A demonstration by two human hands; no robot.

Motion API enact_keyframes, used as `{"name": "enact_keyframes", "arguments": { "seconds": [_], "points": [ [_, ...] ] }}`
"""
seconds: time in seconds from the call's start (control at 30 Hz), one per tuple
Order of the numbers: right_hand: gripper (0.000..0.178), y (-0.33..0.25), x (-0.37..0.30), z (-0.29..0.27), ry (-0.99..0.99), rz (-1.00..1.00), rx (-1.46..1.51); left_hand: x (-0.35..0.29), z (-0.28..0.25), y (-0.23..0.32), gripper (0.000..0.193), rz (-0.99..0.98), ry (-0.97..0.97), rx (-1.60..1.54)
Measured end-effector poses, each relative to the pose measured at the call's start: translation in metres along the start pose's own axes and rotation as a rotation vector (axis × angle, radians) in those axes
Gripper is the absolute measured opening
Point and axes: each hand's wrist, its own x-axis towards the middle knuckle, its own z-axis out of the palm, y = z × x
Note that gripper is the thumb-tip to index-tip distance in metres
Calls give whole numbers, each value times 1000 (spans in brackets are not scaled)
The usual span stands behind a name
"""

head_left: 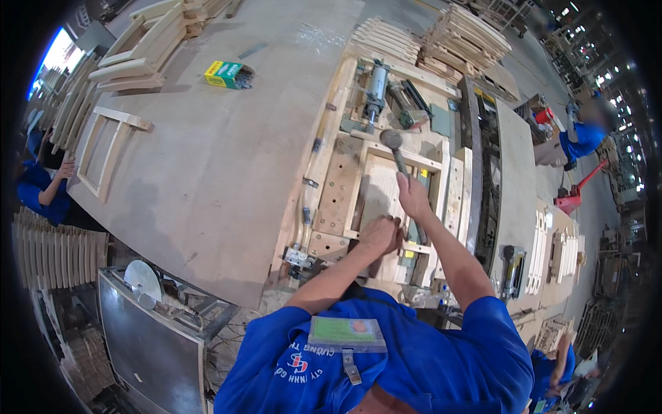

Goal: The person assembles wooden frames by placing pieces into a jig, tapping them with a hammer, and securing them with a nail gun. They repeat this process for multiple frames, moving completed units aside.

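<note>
Pale wooden frame (424, 161) lies in the jig (334, 188) beneath both hands. The right grip (414, 196) is clamped around a dark-headed mallet (391, 140) above it; the left grip (380, 235) curls over the frame, its hold unclear. 1 green-and-yellow box (223, 74) lies on the worktop (234, 159).
</note>
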Motion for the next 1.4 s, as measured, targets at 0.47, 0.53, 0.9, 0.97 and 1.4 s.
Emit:
{"name": "enact_keyframes", "arguments": {
  "seconds": [0.47,0.53,0.9,0.97,1.4],
  "points": [
    [57,0,5,-7,14,25,216,4,-9,5,37,-115,-38,-4],
    [57,-33,-2,-30,-53,132,451,2,-11,-2,37,-207,-109,43],
    [32,111,-78,-89,501,516,-234,7,-16,20,38,-159,-131,-10],
    [31,141,-94,-93,566,492,-328,11,-13,27,37,-112,-129,-9],
    [60,202,-229,-192,605,717,-480,29,37,49,45,182,-240,-90]
  ]
}}
